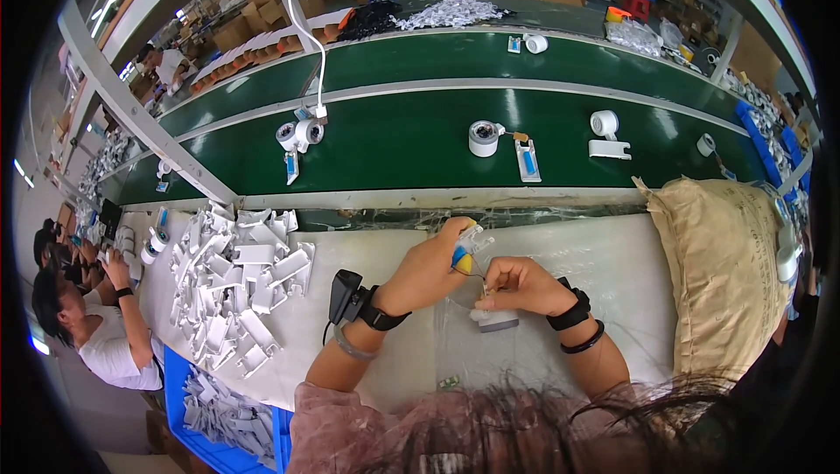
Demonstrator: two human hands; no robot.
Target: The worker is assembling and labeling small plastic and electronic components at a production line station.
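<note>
While co-workers (87,317) bend over their own work at the far left of the line, a person at a white-covered counter (604,255) works a small white plastic part (494,320) with both bare hands. Left of the hands, a heap of white plastic brackets (236,286) lies on the counter, with more of them in a blue bin (219,421) below its edge. The left hand (429,268), wearing a black wrist-mounted device (347,296), has its grip closed around a small tool with a blue-and-yellow handle (464,255), its tip angled down toward the part. The right hand (523,286), with dark bands on the wrist, pinches the part between fingertips and holds it down on the counter just in front of the person. A stuffed tan sack (722,273) sits at the right end of the counter. Beyond it, a green conveyor belt (411,146) carries white round units and flat bases spaced well apart. By the look of it, the step in hand is a fastening or fitting operation on the part; the next move would call for a steady hold by the right hand while the tool tip is lined up on its spot.
</note>
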